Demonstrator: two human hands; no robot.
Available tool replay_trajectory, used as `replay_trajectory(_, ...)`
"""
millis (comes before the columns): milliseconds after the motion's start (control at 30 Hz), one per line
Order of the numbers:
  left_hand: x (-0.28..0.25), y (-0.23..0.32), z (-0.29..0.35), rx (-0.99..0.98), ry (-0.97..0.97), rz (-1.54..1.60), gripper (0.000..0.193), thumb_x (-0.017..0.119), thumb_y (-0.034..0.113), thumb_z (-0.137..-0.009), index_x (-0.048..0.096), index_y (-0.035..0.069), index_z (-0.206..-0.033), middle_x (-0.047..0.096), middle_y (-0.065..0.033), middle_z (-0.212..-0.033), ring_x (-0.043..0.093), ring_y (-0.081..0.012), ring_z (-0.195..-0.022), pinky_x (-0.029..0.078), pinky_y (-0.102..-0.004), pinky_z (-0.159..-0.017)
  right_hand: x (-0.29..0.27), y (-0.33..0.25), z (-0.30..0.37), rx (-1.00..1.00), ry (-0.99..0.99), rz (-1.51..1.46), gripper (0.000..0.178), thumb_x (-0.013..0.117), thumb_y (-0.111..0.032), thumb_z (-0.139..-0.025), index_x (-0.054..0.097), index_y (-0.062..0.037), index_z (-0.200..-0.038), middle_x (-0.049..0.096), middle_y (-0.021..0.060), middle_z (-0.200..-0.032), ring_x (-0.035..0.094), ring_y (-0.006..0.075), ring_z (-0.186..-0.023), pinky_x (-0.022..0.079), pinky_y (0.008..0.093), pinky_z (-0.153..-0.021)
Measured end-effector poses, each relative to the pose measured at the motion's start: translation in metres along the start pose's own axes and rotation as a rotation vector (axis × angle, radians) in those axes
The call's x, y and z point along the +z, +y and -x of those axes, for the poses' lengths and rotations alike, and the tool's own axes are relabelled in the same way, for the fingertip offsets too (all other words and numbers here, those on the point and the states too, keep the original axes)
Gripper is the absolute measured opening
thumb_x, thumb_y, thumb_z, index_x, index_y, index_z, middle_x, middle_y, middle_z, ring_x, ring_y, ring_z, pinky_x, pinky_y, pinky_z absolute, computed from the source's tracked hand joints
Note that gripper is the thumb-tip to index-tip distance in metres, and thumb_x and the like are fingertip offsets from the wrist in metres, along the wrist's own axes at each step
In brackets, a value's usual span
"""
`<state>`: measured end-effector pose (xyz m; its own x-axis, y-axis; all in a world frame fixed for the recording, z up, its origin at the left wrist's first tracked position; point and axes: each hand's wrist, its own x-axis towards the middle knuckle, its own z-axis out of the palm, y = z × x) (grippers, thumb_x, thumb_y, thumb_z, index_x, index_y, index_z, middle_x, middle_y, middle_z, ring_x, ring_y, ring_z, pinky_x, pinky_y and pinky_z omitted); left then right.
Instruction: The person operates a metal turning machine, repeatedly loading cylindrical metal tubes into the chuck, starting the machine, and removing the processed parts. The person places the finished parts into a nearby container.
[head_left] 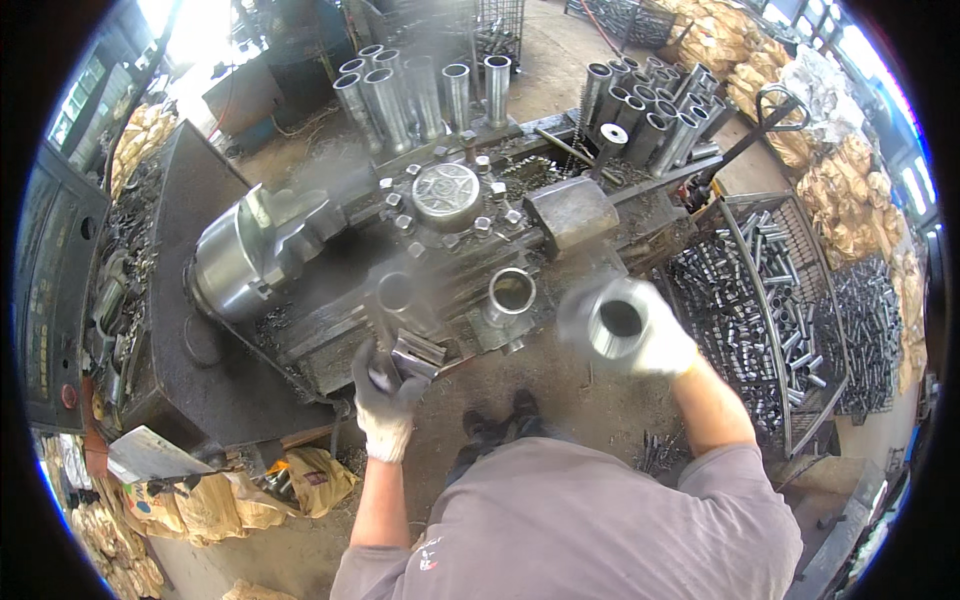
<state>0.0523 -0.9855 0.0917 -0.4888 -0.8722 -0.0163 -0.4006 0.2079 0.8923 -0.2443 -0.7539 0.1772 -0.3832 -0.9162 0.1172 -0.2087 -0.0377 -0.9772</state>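
My right hand, in a white glove and smeared by motion, grips a short metal tube with its open end facing up. My gloved left hand is closed around a shiny, grooved metal piece at the machine's front edge; its exact kind is unclear. A blurred round metal part stands just beyond that hand. Between my hands, an upright metal cup or tube sits at the front of the lathe. The lathe's chuck is at the left, beside the bolted tool post.
Upright metal tubes stand behind the lathe, with another cluster farther right. A wire-mesh bin of small metal pieces is at my right. A dark cabinet stands far left. Sacks lie at lower left.
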Motion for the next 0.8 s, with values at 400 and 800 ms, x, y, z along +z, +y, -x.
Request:
replay_trajectory(400, 0.018, -0.002, -0.094, 0.346, 0.288, 0.065, 0.06, 0.09, 0.022, -0.089, 0.063, 0.004, -0.14, 0.076, -0.013, -0.119, 0.075, -0.0283, -0.107, 0.058, -0.0407, -0.097, -0.057, -0.017, -0.106, 0.379, 0.409, 0.86, 0.063, 0.089, -0.037, -0.084, 0.068, -0.001, -0.132, 0.079, 0.0225, -0.116, 0.078, 0.0302, -0.107, 0.059, 0.0409, -0.097)
replay_trajectory(800, -0.066, -0.077, -0.056, -0.223, -0.149, 1.532, 0.083, 0.049, 0.08, -0.102, 0.071, 0.004, -0.129, 0.076, -0.0173, -0.119, 0.074, -0.0359, -0.101, 0.061, -0.0561, -0.092, 0.231, 0.131, -0.089, -0.213, -0.088, 1.165, 0.023, 0.063, -0.017, -0.096, 0.064, -0.001, -0.112, 0.072, 0.0207, -0.085, 0.074, 0.0337, -0.069, 0.055, 0.0482, -0.051)
